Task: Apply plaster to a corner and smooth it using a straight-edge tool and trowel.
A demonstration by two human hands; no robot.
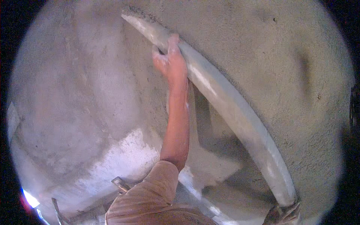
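Note:
A long pale straightedge (228, 107) lies against the rough grey plastered wall, slanting from upper left to lower right. The lens makes it look bowed. My left hand (171, 62), dusted with whitish material, is closed on its upper part with the arm stretched up. At the lower right end, my right hand (283, 214) grips the bar; it is in shadow and partly cut off by the picture's edge. Crumbly grey plaster (140, 14) clings along the bar's upper edge near its top end.
The plastered wall (86, 82) fills most of the view, smoother at left and coarser at right. A bright, sunlit patch (129, 153) lies at lower left. Near my sleeve a short wooden piece (120, 184) sticks out, and a thin dark bar (56, 210) stands further left.

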